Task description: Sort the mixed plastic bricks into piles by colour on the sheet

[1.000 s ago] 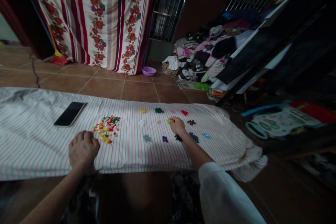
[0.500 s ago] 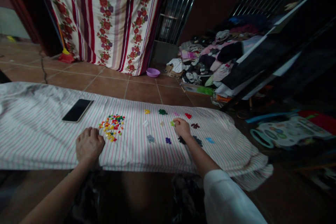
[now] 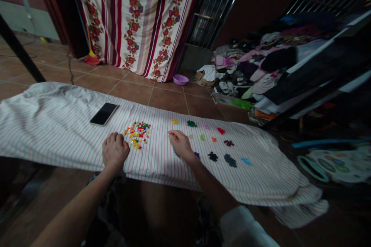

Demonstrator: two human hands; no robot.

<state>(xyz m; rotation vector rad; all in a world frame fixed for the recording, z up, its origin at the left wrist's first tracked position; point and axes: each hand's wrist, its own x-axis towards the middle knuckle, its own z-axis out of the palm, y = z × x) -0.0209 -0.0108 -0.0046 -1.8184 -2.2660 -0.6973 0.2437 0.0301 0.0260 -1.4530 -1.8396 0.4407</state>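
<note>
A mixed pile of small coloured pieces (image 3: 138,133) lies on the striped cloth (image 3: 156,162). My left hand (image 3: 115,150) rests on the cloth at the pile's left edge, palm down, fingers loosely spread. My right hand (image 3: 181,143) is over the cloth between the pile and the single-colour groups, its thumb and fingers pinched; anything between them is too small to make out. Around it are yellow (image 3: 174,121), dark green (image 3: 191,123), light green (image 3: 202,137), red (image 3: 220,131), black (image 3: 213,156) and dark grey pieces (image 3: 230,160). The hand hides part of the left groups.
A black phone (image 3: 104,114) lies on the cloth left of the pile. Beyond the cloth are a purple basin (image 3: 180,80), a flowered curtain (image 3: 139,19) and a heap of clothes (image 3: 249,61). A dark bar (image 3: 21,48) slants at the left.
My right hand has moved left from the light green pieces towards the mixed pile, uncovering an orange group. The view has shifted, while my left hand stays beside the pile.
</note>
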